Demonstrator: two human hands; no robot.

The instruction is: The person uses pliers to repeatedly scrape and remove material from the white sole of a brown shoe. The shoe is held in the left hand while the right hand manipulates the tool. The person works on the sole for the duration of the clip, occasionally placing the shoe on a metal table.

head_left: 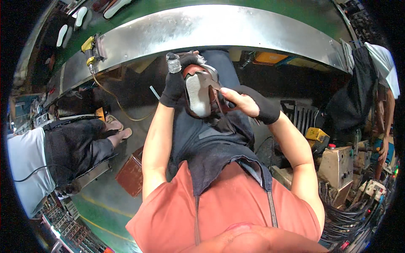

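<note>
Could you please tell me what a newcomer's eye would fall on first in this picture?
Probably the reddish-brown shoe with a pale grey, oblong sole, held sole-up over the lap at the centre, between the left hand in black fingerless fabric and the similarly covered right hand. Next might come the long, shiny, silver metal bench arching across the top of the view, with a yellow-and-black tool near its left end.

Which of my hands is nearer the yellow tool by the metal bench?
Left: your left hand holds the shoe, right of the yellow tool; your right hand is farther right.
</note>
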